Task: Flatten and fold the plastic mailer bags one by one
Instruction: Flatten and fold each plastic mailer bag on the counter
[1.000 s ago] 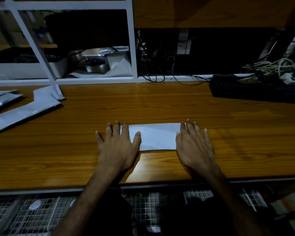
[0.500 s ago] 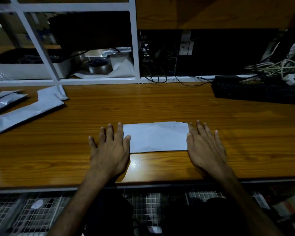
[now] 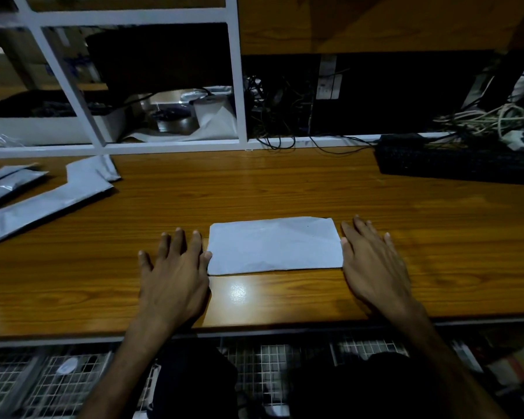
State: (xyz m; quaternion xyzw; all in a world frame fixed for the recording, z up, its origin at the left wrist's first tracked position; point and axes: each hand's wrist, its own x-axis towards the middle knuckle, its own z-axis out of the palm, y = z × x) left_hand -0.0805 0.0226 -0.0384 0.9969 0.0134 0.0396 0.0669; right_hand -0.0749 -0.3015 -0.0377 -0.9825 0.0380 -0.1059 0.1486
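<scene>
Dim, wide-angle bend at edges — one glare spot on the table (image 3: 285,189).

no text legible, labels too blurred

A dim packing or office workstation is shown. A wood-grain bench (image 3: 285,192) is backed by a white shelving frame (image 3: 236,86). Tangled cables (image 3: 481,116) and a black keyboard (image 3: 454,164) are seen at 2 o'clock, grey mailer bags (image 3: 43,204) at 10 o'clock.

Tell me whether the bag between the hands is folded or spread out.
Folded: the bag lies as a short flat rectangle, unlike the long bags at left.
</scene>
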